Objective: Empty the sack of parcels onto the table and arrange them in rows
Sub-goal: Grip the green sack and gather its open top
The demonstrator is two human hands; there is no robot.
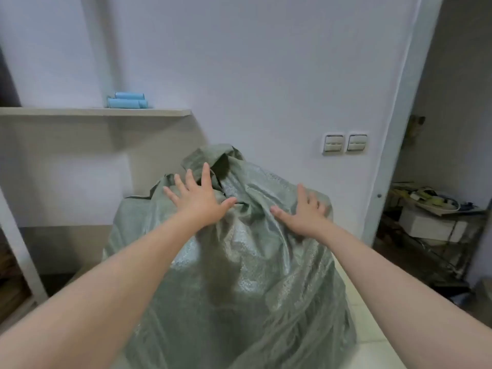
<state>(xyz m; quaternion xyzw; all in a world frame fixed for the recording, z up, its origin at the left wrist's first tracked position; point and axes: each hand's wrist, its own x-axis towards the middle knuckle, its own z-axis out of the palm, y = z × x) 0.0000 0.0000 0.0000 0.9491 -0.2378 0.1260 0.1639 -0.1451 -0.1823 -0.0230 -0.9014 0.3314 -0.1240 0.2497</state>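
Note:
A big grey-green woven sack (239, 275) stands bulging in front of me, its crumpled top near the wall. My left hand (198, 199) lies flat on the upper left of the sack, fingers spread and straight. My right hand (302, 213) rests on the upper right of the sack, with its fingers bending over the fabric; whether they pinch it I cannot tell. The sack's cloth hides all the parcels. A strip of pale table surface (372, 328) shows at the lower right beside the sack.
A white wall with two light switches (344, 143) is right behind the sack. A shelf (93, 111) at the left carries blue rolls (127, 100). At the right, a doorway opens onto a cluttered wire rack (436, 225).

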